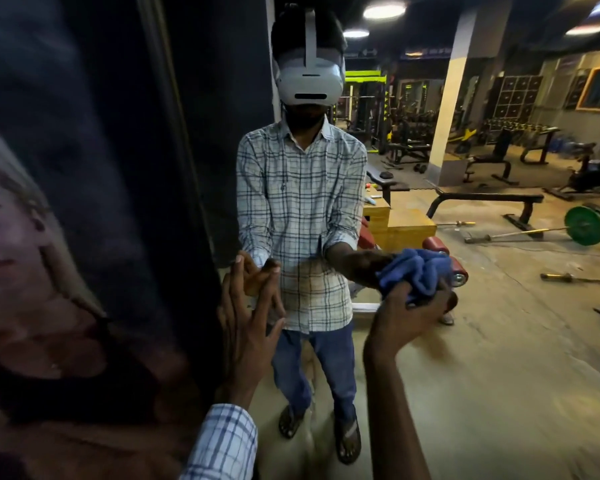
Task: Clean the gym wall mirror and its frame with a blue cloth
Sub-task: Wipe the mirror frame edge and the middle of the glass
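The wall mirror fills the middle and right of the view, and in it stands the reflected person in a checked shirt, with gym benches behind. At the left of the mirror is a dark panel with a poster. The left grip is released; its straight fingers lie flat on the glass near the mirror's left edge. The right grip grasps the bunched blue cloth, which touches the glass beside the reflected waist.

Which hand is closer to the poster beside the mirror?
Left. The left hand lies flat on the mirror beside the poster; the right hand grips the blue cloth farther right.
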A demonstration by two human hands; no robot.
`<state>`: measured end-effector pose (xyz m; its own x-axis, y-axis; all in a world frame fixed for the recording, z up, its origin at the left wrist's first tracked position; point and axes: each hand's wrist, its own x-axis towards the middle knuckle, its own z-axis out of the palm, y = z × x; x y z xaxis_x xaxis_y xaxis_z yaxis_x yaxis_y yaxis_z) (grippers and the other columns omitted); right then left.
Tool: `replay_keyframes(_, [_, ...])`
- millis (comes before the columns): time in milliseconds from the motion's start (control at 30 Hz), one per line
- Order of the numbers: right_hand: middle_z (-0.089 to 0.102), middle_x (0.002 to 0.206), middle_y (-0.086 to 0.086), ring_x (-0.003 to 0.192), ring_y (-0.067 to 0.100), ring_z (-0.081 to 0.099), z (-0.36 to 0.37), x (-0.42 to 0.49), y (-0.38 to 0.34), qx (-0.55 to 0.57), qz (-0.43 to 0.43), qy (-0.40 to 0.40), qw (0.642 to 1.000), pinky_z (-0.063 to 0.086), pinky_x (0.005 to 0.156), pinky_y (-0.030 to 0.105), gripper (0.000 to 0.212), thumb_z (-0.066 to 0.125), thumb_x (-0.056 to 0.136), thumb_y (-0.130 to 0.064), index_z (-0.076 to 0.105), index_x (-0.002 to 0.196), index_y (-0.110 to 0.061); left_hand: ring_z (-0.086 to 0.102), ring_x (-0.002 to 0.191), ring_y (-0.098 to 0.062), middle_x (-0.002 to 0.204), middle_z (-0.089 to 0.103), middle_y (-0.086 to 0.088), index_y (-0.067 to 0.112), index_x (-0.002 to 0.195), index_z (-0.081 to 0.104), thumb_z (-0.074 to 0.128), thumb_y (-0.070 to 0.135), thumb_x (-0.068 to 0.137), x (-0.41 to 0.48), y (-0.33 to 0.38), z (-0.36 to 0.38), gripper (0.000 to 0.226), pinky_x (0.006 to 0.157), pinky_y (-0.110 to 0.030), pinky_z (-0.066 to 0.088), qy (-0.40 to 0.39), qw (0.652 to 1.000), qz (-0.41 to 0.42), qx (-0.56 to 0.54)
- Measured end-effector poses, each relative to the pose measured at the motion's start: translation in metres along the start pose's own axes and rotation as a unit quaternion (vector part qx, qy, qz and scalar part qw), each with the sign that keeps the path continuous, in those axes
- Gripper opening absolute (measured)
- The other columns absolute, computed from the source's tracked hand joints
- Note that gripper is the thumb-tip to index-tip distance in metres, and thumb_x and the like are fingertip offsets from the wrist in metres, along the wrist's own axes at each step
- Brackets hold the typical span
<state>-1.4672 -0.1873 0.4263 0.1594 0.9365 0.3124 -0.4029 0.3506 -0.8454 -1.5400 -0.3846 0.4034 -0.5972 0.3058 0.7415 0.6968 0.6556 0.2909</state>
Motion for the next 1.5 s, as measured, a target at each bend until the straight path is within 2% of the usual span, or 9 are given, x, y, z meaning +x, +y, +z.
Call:
replay_keyframes(167, [0.053, 0.119, 0.005, 0.097, 0.017, 0.059, 0.022, -0.059, -0.018, -0.057, -0.234, -0.300, 0.923, 0.055, 0.070, 0.038, 0.030, 0.065, 0.090, -0.008, 0.061, 0.119, -0.011, 0.018, 0.156, -0.037, 0.173, 0.006, -0.011, 0.037, 0.158, 0.037, 0.090, 0.025, 0.075, 0.000, -0.011, -0.003, 0.099, 0.107, -0.058, 0.037, 0.006, 1.000, 0.021, 0.004])
replay_keyframes(367, [0.063, 0.119, 0.001, 0.106, 0.014, 0.060, 0.018, -0.021, -0.024, 0.021, -0.015, -0.027, 0.999, 0.054, 0.094, 0.048, 0.038, 0.063, 0.085, -0.013, 0.060, 0.122, -0.024, 0.011, 0.159, -0.033, 0.174, 0.001, -0.010, 0.039, 0.159, 0.031, 0.091, 0.024, 0.073, -0.004, -0.031, -0.014, 0.106, 0.107, -0.060, 0.038, 0.003, 1.000, -0.001, 0.014])
replay_keyframes(600, [0.052, 0.122, 0.005, 0.102, 0.023, 0.060, 0.051, -0.112, -0.029, -0.064, -0.242, -0.355, 0.901, 0.055, 0.075, 0.042, 0.027, 0.062, 0.095, -0.016, 0.063, 0.121, -0.009, 0.022, 0.155, -0.038, 0.172, 0.012, -0.014, 0.032, 0.158, 0.039, 0.081, 0.019, 0.088, -0.007, -0.054, -0.015, 0.083, 0.112, -0.056, 0.036, 0.063, 0.997, -0.009, 0.037])
replay_keyframes(733, [0.052, 0.112, 0.006, 0.095, -0.004, 0.053, 0.010, -0.061, -0.005, -0.047, -0.152, -0.136, 0.978, 0.047, 0.075, 0.018, 0.034, 0.062, 0.088, 0.006, 0.055, 0.119, -0.007, 0.020, 0.156, -0.037, 0.173, 0.008, -0.013, 0.030, 0.160, 0.038, 0.085, 0.020, 0.081, -0.009, -0.060, -0.021, 0.092, 0.109, -0.058, 0.040, 0.027, 0.998, 0.001, 0.047])
replay_keyframes(800, [0.054, 0.112, -0.002, 0.092, -0.007, 0.052, -0.010, -0.056, 0.009, -0.052, -0.067, -0.045, 0.995, 0.051, 0.079, 0.029, 0.039, 0.060, 0.088, 0.007, 0.053, 0.121, -0.014, 0.018, 0.157, -0.037, 0.173, 0.006, -0.014, 0.031, 0.160, 0.037, 0.088, 0.019, 0.077, -0.009, -0.058, -0.021, 0.098, 0.105, -0.059, 0.043, 0.014, 0.999, -0.003, 0.050])
replay_keyframes(967, [0.056, 0.116, -0.002, 0.097, 0.016, 0.060, -0.020, -0.104, 0.035, -0.101, -0.145, -0.296, 0.939, 0.054, 0.070, 0.034, 0.029, 0.064, 0.091, -0.012, 0.059, 0.120, -0.014, 0.015, 0.157, -0.038, 0.173, 0.004, -0.014, 0.031, 0.159, 0.038, 0.091, 0.016, 0.071, -0.008, -0.058, -0.017, 0.103, 0.104, -0.061, 0.041, 0.014, 0.999, -0.006, 0.047])
replay_keyframes(1233, [0.066, 0.111, 0.004, 0.101, 0.028, 0.068, -0.038, -0.106, 0.061, -0.060, 0.195, -0.042, 0.978, 0.057, 0.088, 0.059, 0.038, 0.062, 0.080, -0.036, 0.052, 0.117, -0.038, 0.018, 0.155, -0.040, 0.172, 0.007, -0.016, 0.030, 0.158, 0.036, 0.089, 0.014, 0.073, -0.009, -0.062, -0.023, 0.101, 0.115, -0.059, 0.034, 0.051, 0.999, 0.009, -0.003])
replay_keyframes(1367, [0.065, 0.099, -0.011, 0.092, 0.015, 0.067, -0.013, -0.136, 0.024, -0.001, 0.028, -0.229, 0.973, 0.060, 0.078, 0.043, 0.031, 0.065, 0.085, 0.001, 0.060, 0.109, -0.018, 0.021, 0.154, -0.041, 0.172, 0.007, -0.015, 0.024, 0.159, 0.036, 0.086, 0.012, 0.073, -0.008, -0.071, -0.034, 0.100, 0.121, -0.052, 0.028, 0.071, 0.997, 0.002, -0.029])
replay_keyframes(1500, [0.063, 0.105, 0.002, 0.097, 0.029, 0.061, 0.022, -0.105, 0.007, -0.025, -0.024, -0.201, 0.979, 0.053, 0.078, 0.057, 0.027, 0.068, 0.086, -0.016, 0.060, 0.109, -0.026, 0.020, 0.156, -0.036, 0.173, 0.008, -0.012, 0.017, 0.160, 0.037, 0.079, 0.002, 0.070, -0.006, -0.077, -0.045, 0.100, 0.126, -0.042, 0.021, 0.063, 0.997, -0.001, -0.038])
